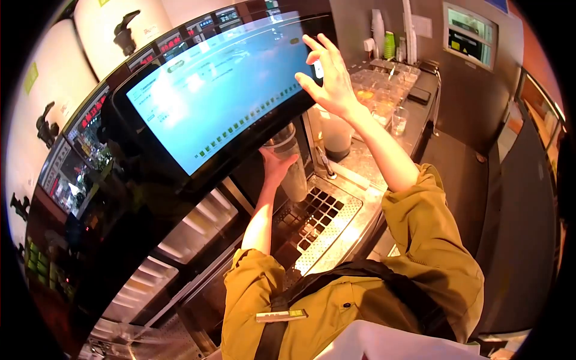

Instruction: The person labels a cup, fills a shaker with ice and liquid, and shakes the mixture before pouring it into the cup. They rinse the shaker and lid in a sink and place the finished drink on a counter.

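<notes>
A large touchscreen (222, 90) with a lit blue display is mounted at an angle in front of me. My right hand (330, 78) is raised at its right edge, fingers spread and thumb apart, holding nothing. Below the screen, my left hand (278, 165) grips a tall translucent cup (293, 174) from the left side. The cup stands upright over a metal drip grate (324, 210), and the screen's lower edge hides part of its top.
White dispensers (117, 30) with black taps line the back left. On the right counter are a clear jug (337, 135), lidded tubs (378, 87), a small clear cup (399, 120) and stacked green cups (389, 47). Ridged metal drawers (198, 225) lie at lower left.
</notes>
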Demonstrator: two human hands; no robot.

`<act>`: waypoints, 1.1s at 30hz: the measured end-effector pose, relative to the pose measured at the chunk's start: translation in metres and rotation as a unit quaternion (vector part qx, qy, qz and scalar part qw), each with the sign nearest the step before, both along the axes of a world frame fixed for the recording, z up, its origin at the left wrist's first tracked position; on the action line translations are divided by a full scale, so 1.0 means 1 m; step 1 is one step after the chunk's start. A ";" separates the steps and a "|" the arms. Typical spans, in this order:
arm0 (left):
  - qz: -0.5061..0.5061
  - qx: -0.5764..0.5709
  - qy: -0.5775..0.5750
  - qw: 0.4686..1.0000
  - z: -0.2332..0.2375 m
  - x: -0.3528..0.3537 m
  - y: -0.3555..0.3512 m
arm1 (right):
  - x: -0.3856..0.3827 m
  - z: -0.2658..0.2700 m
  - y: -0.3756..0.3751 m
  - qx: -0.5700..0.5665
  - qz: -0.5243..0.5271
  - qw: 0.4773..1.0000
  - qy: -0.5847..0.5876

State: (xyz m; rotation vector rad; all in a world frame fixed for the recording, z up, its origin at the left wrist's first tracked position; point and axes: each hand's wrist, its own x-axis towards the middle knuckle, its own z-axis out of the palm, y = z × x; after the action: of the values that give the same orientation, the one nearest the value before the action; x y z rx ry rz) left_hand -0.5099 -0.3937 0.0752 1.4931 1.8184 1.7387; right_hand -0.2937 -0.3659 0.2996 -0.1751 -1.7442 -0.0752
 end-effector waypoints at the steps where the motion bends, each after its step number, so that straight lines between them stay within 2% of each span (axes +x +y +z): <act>1: -0.032 0.024 0.012 0.999 -0.004 -0.004 0.007 | -0.009 -0.001 0.009 0.024 -0.014 1.000 0.005; 2: -0.060 0.047 0.024 0.997 -0.014 -0.010 0.016 | -0.017 -0.001 0.019 0.048 -0.027 0.998 0.011; 4: -0.049 0.076 0.042 0.995 -0.018 -0.012 0.017 | -0.018 -0.002 0.016 0.056 -0.019 0.998 0.036; 6: 0.017 0.116 0.083 0.990 0.013 0.011 -0.004 | -0.009 -0.002 0.005 0.002 0.139 0.987 0.077; 7: 0.046 0.048 0.092 0.994 0.020 0.014 -0.009 | 0.002 -0.012 -0.011 -0.046 0.088 0.991 0.085; 8: 0.052 0.070 0.071 0.994 0.011 0.012 -0.003 | 0.005 -0.034 -0.008 -0.022 0.158 0.980 0.120; 9: 0.080 0.064 0.095 0.990 0.012 0.015 -0.005 | 0.007 -0.066 -0.018 -0.112 0.183 0.967 0.137; 10: 0.072 0.068 0.097 0.990 0.016 0.016 -0.007 | 0.010 -0.120 -0.012 -0.170 0.182 0.961 0.120; 11: 0.087 0.028 0.078 0.993 0.016 0.017 -0.006 | 0.014 -0.171 -0.009 -0.176 0.176 0.968 0.035; 12: 0.076 0.063 0.059 0.993 0.015 0.019 -0.008 | 0.017 -0.222 -0.006 -0.177 0.169 0.968 -0.051; 13: 0.070 0.037 0.046 0.996 0.020 0.022 -0.010 | 0.023 -0.244 -0.032 -0.235 0.137 0.954 -0.125; 14: 0.064 0.010 0.031 0.997 0.025 0.024 -0.013 | 0.034 -0.292 -0.031 -0.197 0.068 0.957 -0.203; 16: 0.088 0.033 0.031 0.995 0.027 0.029 -0.013 | 0.064 -0.381 -0.025 -0.268 -0.004 0.917 -0.297; 18: 0.071 0.007 0.012 0.997 0.033 0.031 -0.019 | 0.088 -0.401 -0.027 -0.265 0.004 0.910 -0.318; 20: 0.097 0.037 0.014 0.994 0.027 0.030 -0.012 | 0.106 -0.418 -0.022 -0.270 -0.101 0.899 -0.329; 22: 0.074 0.014 0.005 0.997 0.023 0.027 -0.009 | 0.113 -0.432 -0.015 -0.288 -0.194 0.893 -0.287; 24: 0.069 0.012 0.008 0.997 0.022 0.024 -0.006 | 0.116 -0.443 -0.007 -0.341 -0.262 0.870 -0.241; 28: 0.090 0.034 0.005 0.995 0.026 0.028 -0.012 | 0.119 -0.468 0.009 -0.361 -0.352 0.835 -0.221; 31: 0.106 0.016 0.003 0.994 0.026 0.032 -0.009 | 0.118 -0.463 0.005 -0.279 -0.306 0.881 -0.229; 32: 0.106 -0.012 -0.010 0.994 0.032 0.033 -0.013 | 0.117 -0.458 0.003 -0.272 -0.287 0.881 -0.259; 33: 0.087 0.012 0.003 0.996 0.030 0.030 -0.012 | 0.117 -0.455 0.004 -0.285 -0.230 0.897 -0.248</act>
State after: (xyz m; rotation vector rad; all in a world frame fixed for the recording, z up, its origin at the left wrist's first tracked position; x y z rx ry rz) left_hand -0.4796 -0.4056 0.1047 1.3857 1.9918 1.8408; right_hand -0.1765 -0.3622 -0.1558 -1.0816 -2.1608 0.0572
